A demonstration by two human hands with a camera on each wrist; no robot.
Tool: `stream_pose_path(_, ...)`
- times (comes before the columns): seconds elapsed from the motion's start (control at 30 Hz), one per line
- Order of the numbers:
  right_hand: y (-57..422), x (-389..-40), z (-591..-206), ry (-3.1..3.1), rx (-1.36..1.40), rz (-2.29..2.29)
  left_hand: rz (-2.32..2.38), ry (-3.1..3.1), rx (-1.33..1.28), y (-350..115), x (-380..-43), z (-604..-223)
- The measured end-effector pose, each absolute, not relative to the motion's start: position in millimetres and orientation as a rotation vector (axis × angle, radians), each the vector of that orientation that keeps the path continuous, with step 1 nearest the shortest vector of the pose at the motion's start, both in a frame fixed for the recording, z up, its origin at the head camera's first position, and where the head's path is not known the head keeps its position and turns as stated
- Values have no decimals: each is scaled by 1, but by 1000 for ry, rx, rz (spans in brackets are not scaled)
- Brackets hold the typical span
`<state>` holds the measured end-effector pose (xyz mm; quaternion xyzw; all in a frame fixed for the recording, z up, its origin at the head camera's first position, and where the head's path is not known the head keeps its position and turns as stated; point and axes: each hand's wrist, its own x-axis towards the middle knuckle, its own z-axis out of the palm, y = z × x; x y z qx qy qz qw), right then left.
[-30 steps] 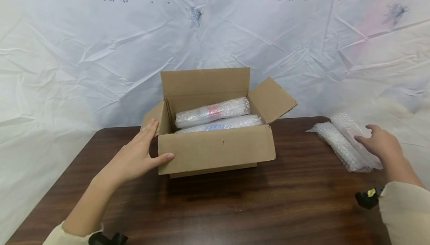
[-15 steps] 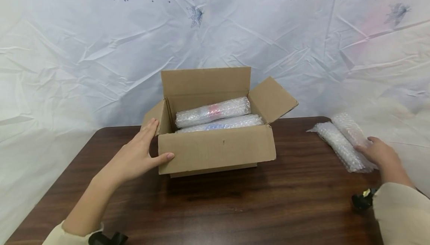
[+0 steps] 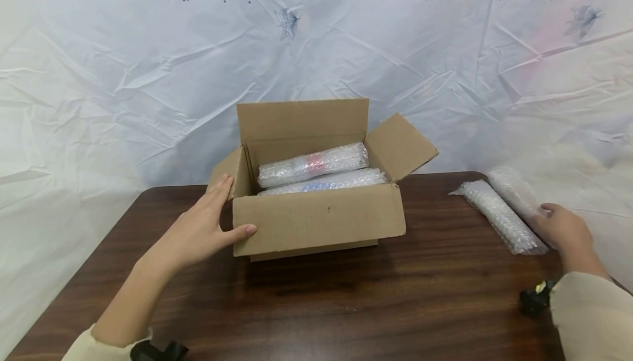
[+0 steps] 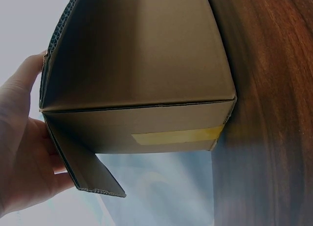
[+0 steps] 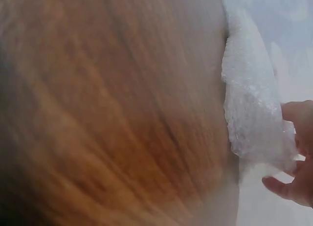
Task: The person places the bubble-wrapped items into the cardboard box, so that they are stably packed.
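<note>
An unfolded-top cardboard box stands mid-table with two bubble-wrapped rolls inside: one with a red band behind, one with a blue patch in front. My left hand rests at its left corner, fingers extended along the side flap and thumb on the front flap. At the table's right, my right hand grips the near end of a bubble-wrapped roll. The right wrist view shows bubble wrap at that hand's fingers, partly blurred. Another bubble-wrapped roll lies just left of it.
The dark wooden table reaches back to a white printed cloth hanging behind it. The box's right flap spreads outward, and its back flap stands up.
My right hand has come down and slightly left onto the outer roll and taken hold of its near end. A gap has opened between the two rolls. My left hand and the box stay put.
</note>
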<state>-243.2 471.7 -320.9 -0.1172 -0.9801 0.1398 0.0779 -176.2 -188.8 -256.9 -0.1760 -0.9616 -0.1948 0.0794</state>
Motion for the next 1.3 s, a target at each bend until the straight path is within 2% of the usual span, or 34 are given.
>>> stream_pose_path(0.27,463,-250,-319,-2744,-530,587,-575,-2879,-522,-189,-176,-257)
stream_pose_path(0.63,430,-268,-290,-2559,-532,811,-570,-2889,-522,-189,-176,-256)
stream_pose_path(1.03,384,-272,-252,-2435,-465,825,-579,-2883,-531,-190,-176,-257)
stream_pose_path(1.3,353,-264,-230,-2321,-318,818,-589,-2879,-540,-190,-177,-258)
